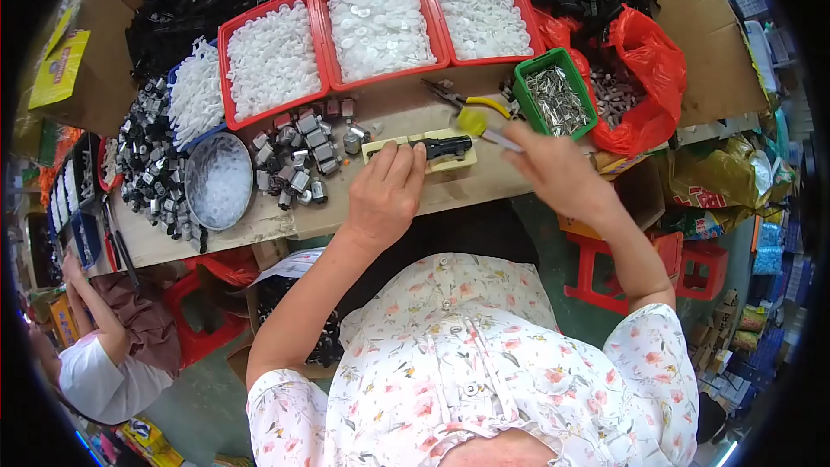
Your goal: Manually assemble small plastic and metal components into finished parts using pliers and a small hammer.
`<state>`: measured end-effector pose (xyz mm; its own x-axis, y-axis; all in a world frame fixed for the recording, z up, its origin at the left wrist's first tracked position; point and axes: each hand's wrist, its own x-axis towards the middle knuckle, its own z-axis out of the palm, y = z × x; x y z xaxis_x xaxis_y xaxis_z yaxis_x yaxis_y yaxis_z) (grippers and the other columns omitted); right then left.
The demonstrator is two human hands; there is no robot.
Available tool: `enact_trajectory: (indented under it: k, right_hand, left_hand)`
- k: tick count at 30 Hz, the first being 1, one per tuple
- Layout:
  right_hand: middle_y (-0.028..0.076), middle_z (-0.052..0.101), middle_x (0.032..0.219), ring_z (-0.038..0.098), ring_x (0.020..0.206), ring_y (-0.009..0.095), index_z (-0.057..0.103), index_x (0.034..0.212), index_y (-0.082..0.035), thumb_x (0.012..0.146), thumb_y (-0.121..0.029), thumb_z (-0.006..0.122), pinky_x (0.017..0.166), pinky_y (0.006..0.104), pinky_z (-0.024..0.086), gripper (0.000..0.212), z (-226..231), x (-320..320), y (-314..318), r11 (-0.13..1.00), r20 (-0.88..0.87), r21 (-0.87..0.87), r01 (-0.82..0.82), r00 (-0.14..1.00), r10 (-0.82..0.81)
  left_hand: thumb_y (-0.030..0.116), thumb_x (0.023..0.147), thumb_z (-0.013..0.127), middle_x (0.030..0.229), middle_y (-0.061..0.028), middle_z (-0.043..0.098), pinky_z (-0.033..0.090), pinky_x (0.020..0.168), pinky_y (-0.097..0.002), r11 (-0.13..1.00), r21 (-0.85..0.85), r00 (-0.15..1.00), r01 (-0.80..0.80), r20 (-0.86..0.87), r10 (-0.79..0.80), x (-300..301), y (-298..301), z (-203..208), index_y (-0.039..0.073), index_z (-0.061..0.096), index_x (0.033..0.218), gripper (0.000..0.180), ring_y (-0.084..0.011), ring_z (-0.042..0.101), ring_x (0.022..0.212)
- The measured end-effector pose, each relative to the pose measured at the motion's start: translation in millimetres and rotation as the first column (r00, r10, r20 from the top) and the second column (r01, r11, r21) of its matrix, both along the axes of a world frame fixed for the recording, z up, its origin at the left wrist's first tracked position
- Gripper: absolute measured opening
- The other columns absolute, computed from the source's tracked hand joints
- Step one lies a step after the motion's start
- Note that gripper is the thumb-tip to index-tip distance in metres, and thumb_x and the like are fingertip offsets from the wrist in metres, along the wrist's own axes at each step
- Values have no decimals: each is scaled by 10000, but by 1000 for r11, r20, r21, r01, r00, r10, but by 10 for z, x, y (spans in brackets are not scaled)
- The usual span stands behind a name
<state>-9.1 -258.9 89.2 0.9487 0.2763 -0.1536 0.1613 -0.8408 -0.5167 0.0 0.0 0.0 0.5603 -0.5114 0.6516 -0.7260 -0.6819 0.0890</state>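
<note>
Cluttered with small parts, a pale wooden workbench (285, 220) runs across the far half of the view, with a green floor and red stools (605, 272) below it on the right. Along the far edge stand three red trays (324, 35) filled with small white plastic pieces. Right of them sits a green tub (525, 93) of shiny metal strips, and beyond it an open red bag (653, 69) holding more metal bits. Yellow-handled pliers (471, 102) lie just in front of the trays. On the left are a round bowl (194, 203) of clear pieces, a heap of black-and-silver parts (151, 169) and a cluster of small grey metal blocks (298, 164).

Near the middle of the bench lies a cream-coloured jig (393, 147) with a black part (448, 148) seated on it. The left hand (385, 195) presses down on the jig's left end, fingers curled over it. The right hand (558, 173) is closed around a screwdriver (484, 127) with a yellow handle, raised just right of the black part.

At the lower left, another person (99, 372) in a white sleeve sits beside the bench.
</note>
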Motion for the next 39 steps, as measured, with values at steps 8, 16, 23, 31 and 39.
enact_trajectory:
  k: [8,16,23,31,39]
  right_hand:
    - [261,641,840,638,758,458,529,1150,-24,983,-111,576,649,517,483,194,420,-258,300,957,370,287,-27,925,-85]
    - [269,626,731,633,735,473,504,1118,-30,1008,-186,548,639,569,478,196,121,-226,294,997,210,45,-65,976,55]
    - [254,630,799,626,758,461,551,1172,-10,973,-94,602,615,505,478,222,118,-127,317,992,215,-63,-112,969,123]
    - [247,646,848,647,774,451,532,1134,-15,982,-85,580,603,505,501,173,-5,46,631,951,147,-204,-231,954,263]
    - [215,670,776,672,736,435,497,1033,-15,905,-80,604,617,517,516,179,58,73,813,926,317,-170,-337,871,376]
  left_hand:
    - [63,753,663,962,-103,620,530,708,-320,1000,10,1000,-22,0,22,-40,22,-8,-48,693,1083,349,-268,641,970]
    - [52,793,673,935,-88,602,523,695,-311,1000,16,1000,-19,15,18,-39,-11,13,-57,692,1059,288,-243,620,909]
    - [44,804,657,966,-145,589,527,774,-326,995,56,996,-84,16,83,-133,-110,37,-106,665,1082,316,-281,605,962]
    - [71,813,580,1253,-263,599,522,991,-400,998,-27,994,-54,-96,51,-362,-205,-114,-138,635,1157,407,-391,578,1212]
    - [48,793,600,1226,-255,603,526,988,-411,997,-80,993,-14,-118,4,-391,-170,-195,-130,641,1139,391,-400,589,1184]
